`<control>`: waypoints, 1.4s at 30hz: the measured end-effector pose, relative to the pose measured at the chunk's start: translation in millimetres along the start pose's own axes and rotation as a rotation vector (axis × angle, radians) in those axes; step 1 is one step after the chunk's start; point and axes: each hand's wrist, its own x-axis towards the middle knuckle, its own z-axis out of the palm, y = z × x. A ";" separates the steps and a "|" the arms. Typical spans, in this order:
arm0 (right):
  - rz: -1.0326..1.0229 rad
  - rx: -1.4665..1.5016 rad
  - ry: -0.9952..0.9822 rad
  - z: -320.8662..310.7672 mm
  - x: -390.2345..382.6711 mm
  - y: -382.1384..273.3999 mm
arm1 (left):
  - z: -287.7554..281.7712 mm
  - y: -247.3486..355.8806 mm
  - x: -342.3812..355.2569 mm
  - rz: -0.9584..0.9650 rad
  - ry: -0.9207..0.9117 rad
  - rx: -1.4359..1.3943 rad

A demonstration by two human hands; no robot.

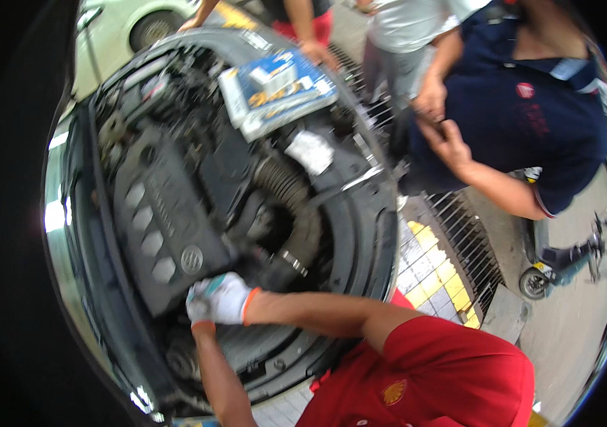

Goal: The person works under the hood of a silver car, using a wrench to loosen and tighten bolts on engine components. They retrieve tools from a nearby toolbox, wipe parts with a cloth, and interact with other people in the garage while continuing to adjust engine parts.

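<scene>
Both hands in white gloves with orange cuffs, overlapping at the near end of the engine bay. Left hand (pixel 199 310) comes up from the lower edge, mostly behind the right; right hand (pixel 223 297) reaches in from the right, forearm crossing the front part of the bay. Right fingers look curled in, not spread; left fingers covered, cannot tell. Whatever is between or under them is hidden, so no grip confirmed.

Dark cover (pixel 168 217) sits on the engine right by the hands, reaching up and a bit left from them. Long axis runs away from the wearer, leaning left at the far end; both hands are at its near end, gloves overlapping its lower edge in view. Contact unclear. Neither hand is plainly nearer.

In the way: the right hand blocks the view of the left, and the right forearm covers the spot below the hose (pixel 282 181), a ribbed duct right of the cover. White cloth or paper (pixel 310 151) lies past the hose. Farther, blue-and-white boxes (pixel 307 96) rest on the bay, small white box (pixel 273 76) on top, well apart from the hands.

Beyond the front rim: co-worker in navy (pixel 510 128), hands together; another in white (pixel 406 28). Scooter (pixel 563 262) at far right, pale car (pixel 111 35) at far upper left.
</scene>
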 end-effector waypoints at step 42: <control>-0.224 0.259 0.287 22.6 -11.6 25.4 | -15.1 -5.6 -7.4 -0.498 0.059 -1.705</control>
